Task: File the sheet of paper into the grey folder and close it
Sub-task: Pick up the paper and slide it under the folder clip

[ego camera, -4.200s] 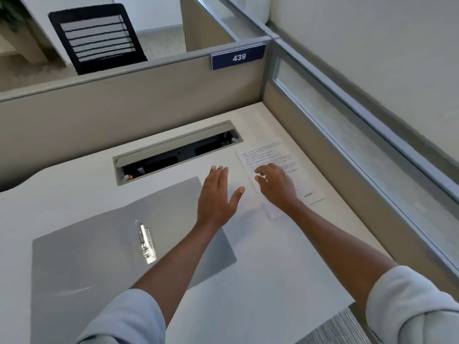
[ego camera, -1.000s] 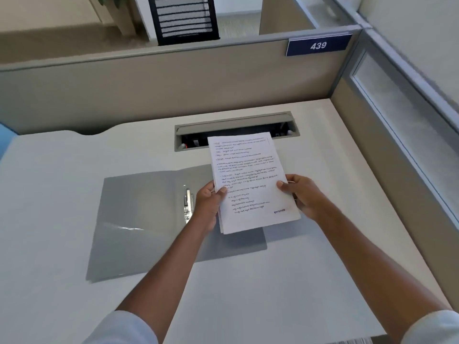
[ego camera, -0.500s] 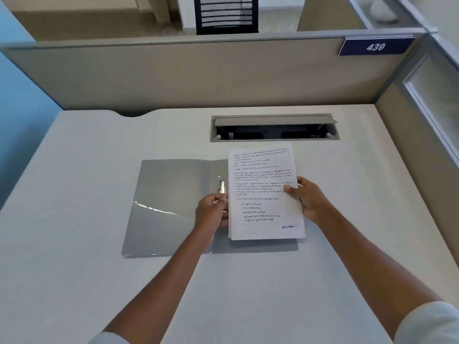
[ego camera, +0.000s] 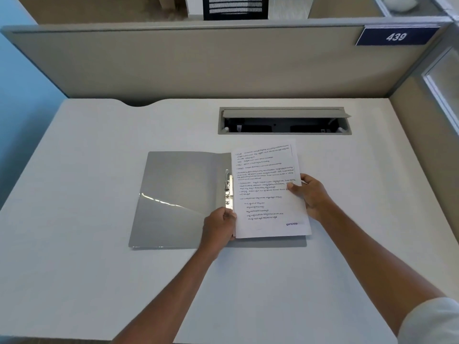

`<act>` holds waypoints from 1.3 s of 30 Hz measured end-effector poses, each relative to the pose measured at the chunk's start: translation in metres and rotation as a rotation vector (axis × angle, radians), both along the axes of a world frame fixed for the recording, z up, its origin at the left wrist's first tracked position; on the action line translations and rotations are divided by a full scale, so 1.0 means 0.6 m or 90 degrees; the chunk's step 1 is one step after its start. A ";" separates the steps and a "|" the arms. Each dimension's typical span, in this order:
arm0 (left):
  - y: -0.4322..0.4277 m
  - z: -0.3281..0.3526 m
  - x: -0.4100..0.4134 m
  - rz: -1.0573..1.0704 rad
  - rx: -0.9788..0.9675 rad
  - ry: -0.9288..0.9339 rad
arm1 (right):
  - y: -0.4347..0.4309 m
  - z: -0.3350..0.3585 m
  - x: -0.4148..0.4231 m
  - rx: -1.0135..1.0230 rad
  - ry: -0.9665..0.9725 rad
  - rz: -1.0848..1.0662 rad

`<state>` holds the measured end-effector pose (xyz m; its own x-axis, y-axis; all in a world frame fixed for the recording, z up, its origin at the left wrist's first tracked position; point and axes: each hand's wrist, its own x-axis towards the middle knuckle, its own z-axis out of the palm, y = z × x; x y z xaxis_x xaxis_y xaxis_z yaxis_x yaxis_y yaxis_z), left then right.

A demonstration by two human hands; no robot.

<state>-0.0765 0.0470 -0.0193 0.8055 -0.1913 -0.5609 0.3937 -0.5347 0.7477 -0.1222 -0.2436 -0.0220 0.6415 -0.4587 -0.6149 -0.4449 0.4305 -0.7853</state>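
The grey folder lies open on the white desk, its metal clip standing along the spine. A printed sheet of paper rests over the folder's right half, its left edge against the clip. My left hand grips the sheet's lower left corner beside the clip. On the opposite side, my right hand holds the right edge with the thumb on top. The folder's right half is mostly hidden under the sheet.
An open cable tray is sunk into the desk behind the folder. Beige partition walls close the back and right sides, with a sign reading 439. A blue panel stands at the left.
Both hands carried the sheet from the desk's right side over the open folder. In the last half second it settled lower, and my left hand slid down its left edge.
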 end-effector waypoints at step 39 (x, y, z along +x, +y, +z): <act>-0.063 0.054 0.244 -0.125 0.108 -0.234 | 0.066 0.007 -0.155 -0.340 0.081 0.283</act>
<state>0.0697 0.0095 0.0131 0.9149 -0.2900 -0.2807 -0.0025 -0.6995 0.7146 -0.2155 -0.2041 -0.0175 0.7759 -0.4303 -0.4613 -0.5918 -0.2431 -0.7686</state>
